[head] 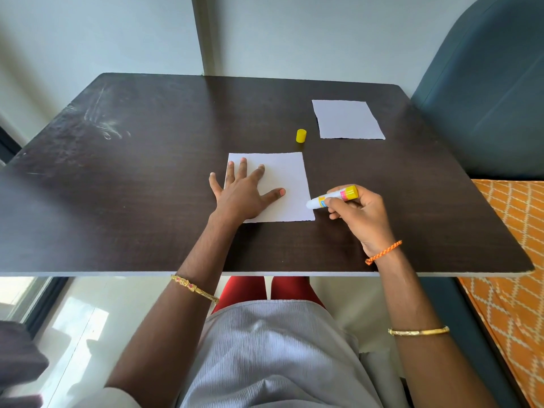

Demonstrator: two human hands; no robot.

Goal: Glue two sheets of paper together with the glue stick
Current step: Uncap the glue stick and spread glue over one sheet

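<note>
A white sheet of paper [290,184] lies flat near the middle of the dark table [147,187]. My left hand [244,192] rests flat on the sheet's left half, fingers spread. My right hand [360,214] grips an uncapped glue stick [334,197], white with a yellow end. Its glue tip points left and touches the sheet's right edge. A second white sheet [347,119] lies farther back on the right. The yellow cap [301,135] stands upright between the two sheets.
A dark blue chair back [485,83] stands just past the table's right side. An orange patterned cloth [509,260] lies at the lower right. A pale wall rises behind the table. White scuff marks [103,125] streak the table's far left.
</note>
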